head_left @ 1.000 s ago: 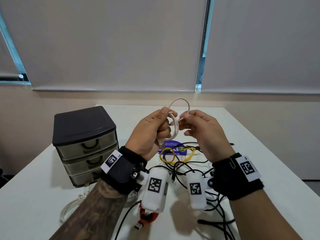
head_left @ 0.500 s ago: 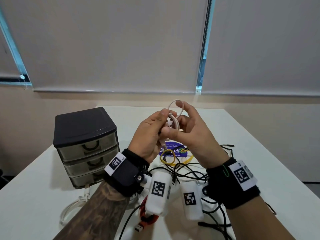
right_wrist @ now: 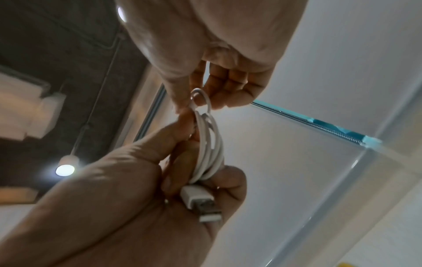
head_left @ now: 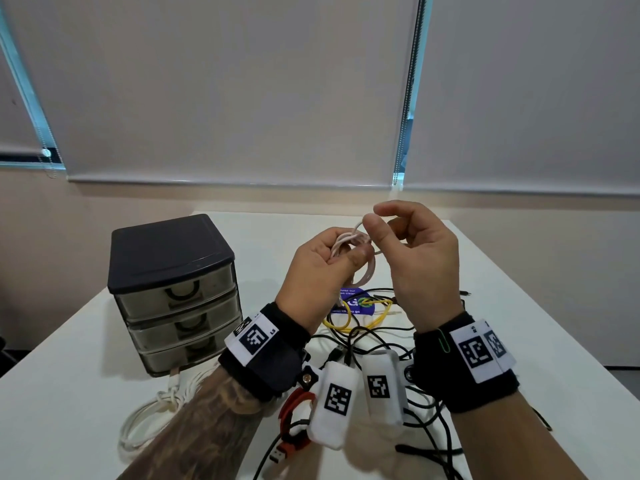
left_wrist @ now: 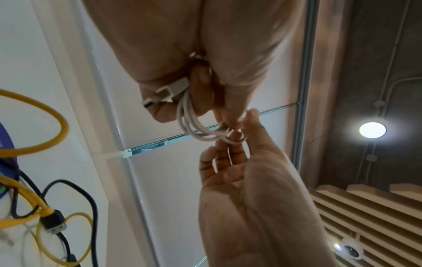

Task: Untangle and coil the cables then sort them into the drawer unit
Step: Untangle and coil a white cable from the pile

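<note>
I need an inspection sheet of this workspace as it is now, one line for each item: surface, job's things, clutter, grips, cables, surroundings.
Surface: white table, cables lying on it.
Job's things: white USB cable, coiled in several loops, held above the table; three-drawer unit with dark top, all drawers closed.
Clutter: blue printed sticker under the yellow cable.
Grips: left hand holds the coil and its USB plug; right hand pinches one loop at the top of the coil.
Cables: yellow cable and black cables tangled together; red cable below the left wrist; a white coiled cable beside the unit.
Surroundings: roller blinds lowered.
</note>
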Demonstrator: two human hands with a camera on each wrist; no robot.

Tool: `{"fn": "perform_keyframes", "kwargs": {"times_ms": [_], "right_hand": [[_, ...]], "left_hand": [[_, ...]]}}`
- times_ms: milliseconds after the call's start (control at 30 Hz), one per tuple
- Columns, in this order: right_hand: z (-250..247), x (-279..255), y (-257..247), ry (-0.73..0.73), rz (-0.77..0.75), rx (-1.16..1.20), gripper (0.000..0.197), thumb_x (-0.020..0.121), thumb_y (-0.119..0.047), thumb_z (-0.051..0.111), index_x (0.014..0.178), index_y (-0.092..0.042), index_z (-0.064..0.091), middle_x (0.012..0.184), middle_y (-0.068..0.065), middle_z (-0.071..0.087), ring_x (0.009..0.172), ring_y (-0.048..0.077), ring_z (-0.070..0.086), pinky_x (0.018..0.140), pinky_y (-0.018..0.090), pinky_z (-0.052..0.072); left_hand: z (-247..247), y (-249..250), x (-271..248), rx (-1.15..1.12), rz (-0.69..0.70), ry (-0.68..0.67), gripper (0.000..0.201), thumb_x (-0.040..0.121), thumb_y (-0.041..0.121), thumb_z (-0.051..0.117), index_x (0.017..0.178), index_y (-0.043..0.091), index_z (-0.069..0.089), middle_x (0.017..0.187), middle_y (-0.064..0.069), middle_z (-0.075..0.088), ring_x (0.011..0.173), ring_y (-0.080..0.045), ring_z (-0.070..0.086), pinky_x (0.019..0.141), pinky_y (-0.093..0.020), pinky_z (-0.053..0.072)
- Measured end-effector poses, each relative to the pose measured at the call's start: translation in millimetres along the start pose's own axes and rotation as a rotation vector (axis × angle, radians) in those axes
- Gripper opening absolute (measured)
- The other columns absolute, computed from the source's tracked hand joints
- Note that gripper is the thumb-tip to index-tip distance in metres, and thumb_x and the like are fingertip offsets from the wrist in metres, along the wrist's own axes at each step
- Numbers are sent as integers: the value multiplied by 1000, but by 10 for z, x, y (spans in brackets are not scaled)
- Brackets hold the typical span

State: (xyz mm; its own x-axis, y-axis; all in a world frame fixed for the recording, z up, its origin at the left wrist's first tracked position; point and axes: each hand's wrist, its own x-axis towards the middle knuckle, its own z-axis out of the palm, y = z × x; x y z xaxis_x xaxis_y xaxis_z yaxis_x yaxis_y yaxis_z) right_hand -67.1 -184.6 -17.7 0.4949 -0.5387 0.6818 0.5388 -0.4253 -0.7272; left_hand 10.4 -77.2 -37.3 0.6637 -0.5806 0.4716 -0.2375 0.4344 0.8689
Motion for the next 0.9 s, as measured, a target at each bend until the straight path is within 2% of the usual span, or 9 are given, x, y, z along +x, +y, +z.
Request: {"fn": "perform_keyframes", "kwargs": {"times_ms": [100, 200, 233, 333, 400, 467, 567, 733, 900], "right_hand": [[1, 26, -14, 1, 121, 89, 21, 94, -30, 66, 104, -12, 73, 67, -1, 63, 65, 13, 60, 67, 24, 51], [-81, 77, -12, -283, 410, 285, 37, 88, -44, 62, 101, -12, 76, 89, 13, 67, 86, 22, 62, 85, 34, 52], [-109, 81, -8, -357, 451, 330, 37, 86, -45, 63, 99, -13, 77, 97, 17, 66, 92, 25, 61, 88, 36, 52], [-136, 82, 29, -426, 373, 253, 27, 89, -44, 69, 97, -19, 75, 100, 13, 66, 93, 25, 57, 87, 39, 48], [-134, 89, 45, -376, 310, 172, 18, 91, -39, 68, 91, -21, 73, 91, 3, 68, 84, 17, 56, 81, 34, 44], [-125, 113, 29, -266, 273, 187, 13, 89, -32, 67, 85, -21, 71, 77, -4, 64, 73, 12, 54, 74, 29, 40], [-181, 167, -7, -77, 156, 151, 16, 91, -26, 71, 81, -14, 67, 68, 0, 56, 66, 12, 48, 67, 24, 39], [-246, 183, -34, 72, 57, 69, 17, 94, -18, 70, 80, -9, 64, 67, -1, 53, 62, 7, 46, 63, 15, 42], [-237, 202, 15, 155, 116, 118, 15, 95, -23, 69, 83, -14, 65, 67, -1, 56, 63, 10, 50, 62, 21, 40]], "left_hand": [[-45, -13, 27, -69, -12, 37, 14, 81, 24, 71, 86, 12, 65, 62, 4, 48, 52, -10, 35, 51, -25, 32], [-62, -23, 32, -103, -23, 17, 14, 80, 26, 76, 77, 16, 66, 61, -1, 44, 49, -11, 29, 48, -25, 28], [-60, -26, 29, -105, -27, 7, 13, 80, 25, 75, 75, 18, 66, 64, -5, 45, 48, -11, 29, 48, -25, 28], [-77, -44, 30, -126, -51, -22, 15, 81, 24, 72, 71, 17, 63, 64, -7, 41, 47, -10, 28, 46, -22, 28], [-98, -30, 33, -137, -90, -63, 19, 83, 27, 71, 77, 12, 60, 59, 0, 35, 48, -9, 26, 48, -22, 25], [-113, -12, 35, -156, -167, -101, 30, 88, 36, 65, 84, 6, 63, 60, -1, 21, 51, -11, 17, 49, -24, 16], [-153, -28, 23, -49, -252, -118, 48, 89, 51, 57, 86, 6, 73, 66, -7, 11, 56, -16, 10, 50, -26, 12], [-200, -96, 10, 128, -249, -188, 31, 88, 42, 63, 86, 13, 76, 56, 0, 30, 52, -15, 24, 52, -23, 27], [-238, -59, 48, 90, -266, -154, 11, 94, 18, 60, 87, 10, 62, 57, 2, 37, 53, -14, 30, 52, -25, 28]]}}
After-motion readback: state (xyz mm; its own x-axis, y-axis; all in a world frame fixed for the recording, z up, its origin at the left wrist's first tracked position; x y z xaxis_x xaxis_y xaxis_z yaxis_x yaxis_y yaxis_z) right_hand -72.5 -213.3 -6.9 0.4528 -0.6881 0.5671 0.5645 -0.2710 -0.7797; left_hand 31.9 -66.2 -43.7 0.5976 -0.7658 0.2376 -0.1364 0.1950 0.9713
